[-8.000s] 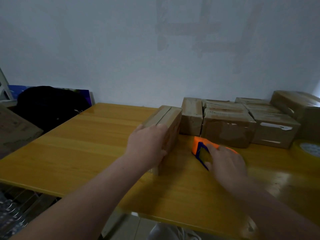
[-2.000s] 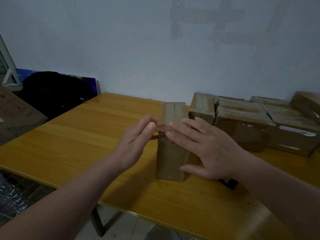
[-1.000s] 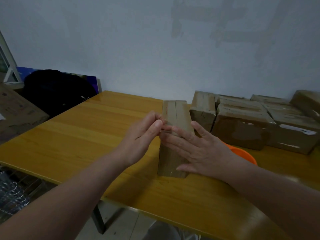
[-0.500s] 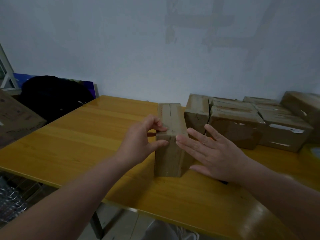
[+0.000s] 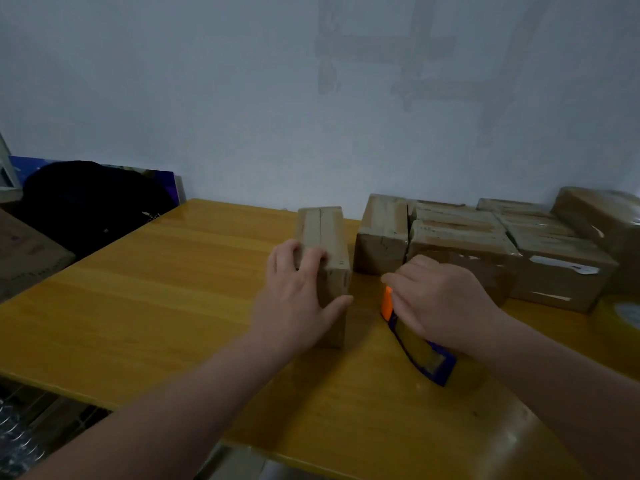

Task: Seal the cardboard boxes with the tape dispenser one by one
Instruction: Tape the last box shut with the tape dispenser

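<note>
Low right of centre, right hand curled around orange-and-blue tape dispenser on the yellow desk. Just left, mid-frame, left hand gripping the near end of a narrow cardboard box, thumb on its right face. Farther right, more boxes clustered together.

The yellow wooden surface has a glossy top with grain running across it. Behind it rises a pale grey-blue wall marked with darker, patchy strokes. Beyond the surface's far left corner sits a black bag. A blue-purple board stands behind the bag, against the wall. Below the near left edge, a wire rack shows dimly.
</note>
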`<action>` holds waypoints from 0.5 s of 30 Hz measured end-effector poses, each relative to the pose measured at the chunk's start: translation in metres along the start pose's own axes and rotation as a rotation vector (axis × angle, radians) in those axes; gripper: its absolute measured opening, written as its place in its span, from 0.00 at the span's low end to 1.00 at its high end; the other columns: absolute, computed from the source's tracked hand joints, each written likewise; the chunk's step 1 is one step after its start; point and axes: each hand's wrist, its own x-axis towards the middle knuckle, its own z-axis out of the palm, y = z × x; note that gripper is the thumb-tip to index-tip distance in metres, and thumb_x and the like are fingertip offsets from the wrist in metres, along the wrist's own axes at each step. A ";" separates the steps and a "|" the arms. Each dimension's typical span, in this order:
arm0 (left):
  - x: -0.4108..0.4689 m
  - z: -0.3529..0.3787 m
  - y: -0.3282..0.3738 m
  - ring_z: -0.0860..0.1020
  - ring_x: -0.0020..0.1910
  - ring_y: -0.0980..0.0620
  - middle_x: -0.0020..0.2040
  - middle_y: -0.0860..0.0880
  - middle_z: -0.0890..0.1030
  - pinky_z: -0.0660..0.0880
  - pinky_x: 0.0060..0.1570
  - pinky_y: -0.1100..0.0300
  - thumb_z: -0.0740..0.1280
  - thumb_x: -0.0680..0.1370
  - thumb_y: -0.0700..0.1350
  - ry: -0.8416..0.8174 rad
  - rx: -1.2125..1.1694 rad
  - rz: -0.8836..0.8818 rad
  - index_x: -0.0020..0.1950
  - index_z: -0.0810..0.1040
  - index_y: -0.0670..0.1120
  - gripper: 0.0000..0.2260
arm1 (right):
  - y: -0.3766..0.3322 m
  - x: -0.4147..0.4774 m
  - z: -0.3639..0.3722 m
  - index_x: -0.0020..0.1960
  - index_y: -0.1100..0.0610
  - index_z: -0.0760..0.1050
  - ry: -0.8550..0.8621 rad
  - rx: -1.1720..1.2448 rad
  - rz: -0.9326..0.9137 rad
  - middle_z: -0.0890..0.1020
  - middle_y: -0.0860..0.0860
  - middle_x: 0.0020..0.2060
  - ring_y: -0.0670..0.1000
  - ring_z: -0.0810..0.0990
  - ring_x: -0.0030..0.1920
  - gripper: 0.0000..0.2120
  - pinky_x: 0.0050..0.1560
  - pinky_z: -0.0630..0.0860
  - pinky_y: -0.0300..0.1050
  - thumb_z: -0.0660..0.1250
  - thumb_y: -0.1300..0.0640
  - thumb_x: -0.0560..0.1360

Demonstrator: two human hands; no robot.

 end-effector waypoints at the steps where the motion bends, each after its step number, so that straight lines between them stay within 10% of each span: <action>1: 0.007 0.005 0.002 0.54 0.73 0.47 0.72 0.50 0.52 0.68 0.65 0.53 0.65 0.71 0.66 0.004 0.005 -0.035 0.67 0.60 0.56 0.29 | 0.004 0.004 0.004 0.46 0.57 0.81 -0.006 0.002 0.072 0.81 0.50 0.35 0.50 0.78 0.36 0.15 0.28 0.75 0.42 0.57 0.55 0.75; 15: 0.150 0.059 -0.006 0.65 0.54 0.50 0.64 0.47 0.58 0.71 0.50 0.58 0.74 0.69 0.48 -0.066 -0.286 -0.277 0.69 0.61 0.53 0.32 | 0.088 0.044 0.042 0.57 0.51 0.75 -0.138 -0.001 0.588 0.77 0.48 0.51 0.49 0.74 0.52 0.11 0.44 0.76 0.42 0.58 0.54 0.79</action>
